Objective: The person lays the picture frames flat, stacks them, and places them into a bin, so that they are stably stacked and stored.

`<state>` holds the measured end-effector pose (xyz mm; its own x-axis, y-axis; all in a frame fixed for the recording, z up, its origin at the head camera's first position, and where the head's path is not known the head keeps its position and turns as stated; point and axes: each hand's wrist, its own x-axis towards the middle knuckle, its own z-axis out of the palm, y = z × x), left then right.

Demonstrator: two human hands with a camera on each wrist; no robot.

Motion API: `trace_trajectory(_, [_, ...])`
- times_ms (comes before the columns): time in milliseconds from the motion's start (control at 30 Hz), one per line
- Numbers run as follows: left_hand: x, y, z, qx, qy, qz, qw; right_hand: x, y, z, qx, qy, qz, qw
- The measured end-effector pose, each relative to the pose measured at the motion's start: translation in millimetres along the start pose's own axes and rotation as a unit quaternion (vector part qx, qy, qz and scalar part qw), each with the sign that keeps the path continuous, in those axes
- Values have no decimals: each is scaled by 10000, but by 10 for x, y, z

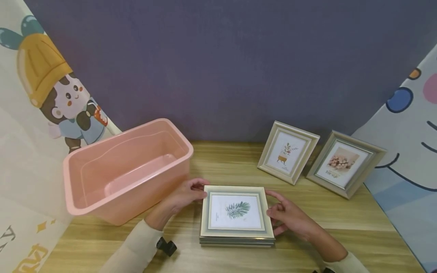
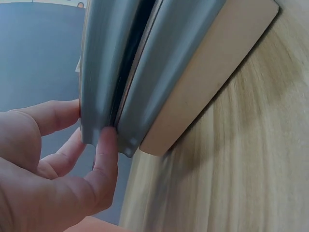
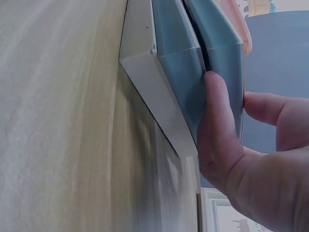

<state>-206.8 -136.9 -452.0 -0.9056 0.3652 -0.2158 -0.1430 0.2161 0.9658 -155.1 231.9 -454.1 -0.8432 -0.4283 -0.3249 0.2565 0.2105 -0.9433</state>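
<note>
A picture frame (image 1: 239,192) with a green palm-leaf print lies on top of a stack in front of me. My left hand (image 1: 184,196) pinches its left edge, one fingertip at the seam beneath it and another at its face. On the opposite side my right hand (image 1: 290,218) grips the right edge, also with a fingertip (image 3: 216,82) at the seam. A second frame (image 2: 166,63) lies directly under the top one. Lowest in the stack, a beige block-like piece (image 2: 207,82) sits on the wooden table.
A pink plastic bin (image 1: 128,203), its inside visible, stands left of the stack. At the back right, a cream frame (image 1: 297,132) with a plant print and a bronze-toned frame (image 1: 362,178) with a flower picture stand tilted. A dark panel (image 1: 225,72) rises behind the table (image 1: 341,239).
</note>
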Motion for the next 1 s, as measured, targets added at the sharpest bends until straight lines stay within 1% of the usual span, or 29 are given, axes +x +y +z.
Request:
trace_trajectory(200, [-3,-15,2,159,75,19,9998,13,8,5,-10,37,24,10000])
trace_trajectory(400, [7,-13,-2,344,58,87,9994,12,12,0,25,27,38,10000])
trace_trajectory(600, [17,-1,-6,545,44,14,9985,5,11,-8,-8,-13,17,10000])
trace_trajectory(767, [38,50,17,702,121,4,9975,4,-10,-23,-38,-90,-47,9999])
trace_trajectory(833, [51,86,31,783,175,71,9967,9,-18,-37,-88,-69,-86,9999])
trace_trajectory(1000, [83,212,64,1019,294,144,9943,22,-53,-93,-484,207,-139,9985])
